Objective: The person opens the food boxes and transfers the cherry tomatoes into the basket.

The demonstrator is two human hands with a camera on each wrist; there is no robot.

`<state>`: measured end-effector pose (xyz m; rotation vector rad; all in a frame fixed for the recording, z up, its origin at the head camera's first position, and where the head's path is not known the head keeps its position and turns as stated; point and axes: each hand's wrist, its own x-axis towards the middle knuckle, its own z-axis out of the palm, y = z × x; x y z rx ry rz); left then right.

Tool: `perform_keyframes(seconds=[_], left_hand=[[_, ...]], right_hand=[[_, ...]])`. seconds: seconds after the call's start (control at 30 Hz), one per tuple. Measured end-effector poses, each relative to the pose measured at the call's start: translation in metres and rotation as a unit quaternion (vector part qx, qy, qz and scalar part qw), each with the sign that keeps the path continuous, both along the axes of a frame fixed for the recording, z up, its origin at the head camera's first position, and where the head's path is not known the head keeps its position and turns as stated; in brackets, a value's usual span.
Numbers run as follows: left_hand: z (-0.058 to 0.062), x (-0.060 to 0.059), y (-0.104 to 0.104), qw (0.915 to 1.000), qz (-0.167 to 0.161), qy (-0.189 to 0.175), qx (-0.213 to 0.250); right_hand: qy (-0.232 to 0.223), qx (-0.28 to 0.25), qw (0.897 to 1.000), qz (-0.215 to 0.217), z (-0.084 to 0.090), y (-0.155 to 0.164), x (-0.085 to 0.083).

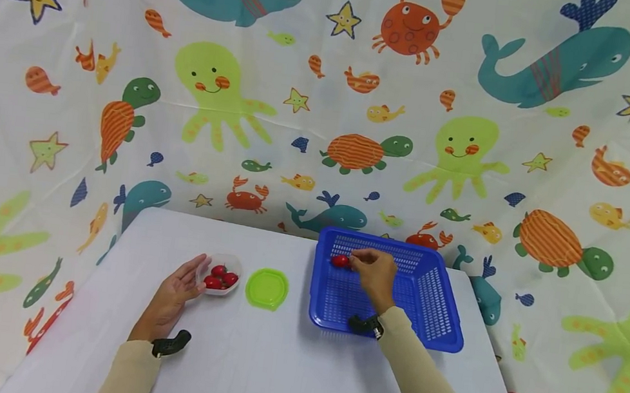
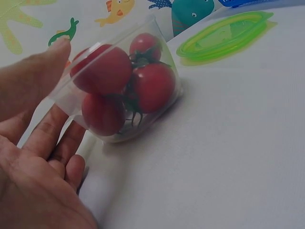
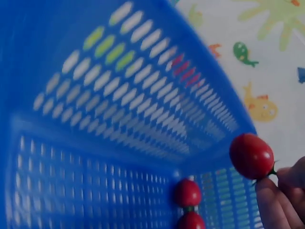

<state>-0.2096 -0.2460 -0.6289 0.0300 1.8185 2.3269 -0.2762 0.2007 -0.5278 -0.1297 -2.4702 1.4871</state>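
My right hand (image 1: 374, 274) is over the blue basket (image 1: 455, 323), pinching a small red tomato (image 3: 251, 156) at its green stem end between thumb and fingertips. Below it, two more red tomatoes (image 3: 187, 192) lie in a corner of the basket in the right wrist view. On the left, a clear plastic container (image 2: 167, 40) stands on the table with several red tomatoes (image 2: 153, 87) inside, some with green stems. My left hand (image 1: 179, 285) rests against the container's left side, thumb at the rim, the other fingers loosely bent beside the wall.
A bright green lid (image 1: 267, 288) lies on the white table (image 1: 250, 358) between the container and the basket. Behind the table hangs a white cloth (image 1: 309, 47) printed with sea animals. The basket's perforated walls (image 3: 119, 71) rise around its floor.
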Motion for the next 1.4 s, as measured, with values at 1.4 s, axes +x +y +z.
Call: perform_keyframes(seconds=[1.4], left_hand=[[0.003, 0.026, 0.009, 0.9998, 0.019, 0.001, 0.009]], right_hand=[[-0.084, 0.088, 0.992, 0.028, -0.016, 0.019, -0.015]])
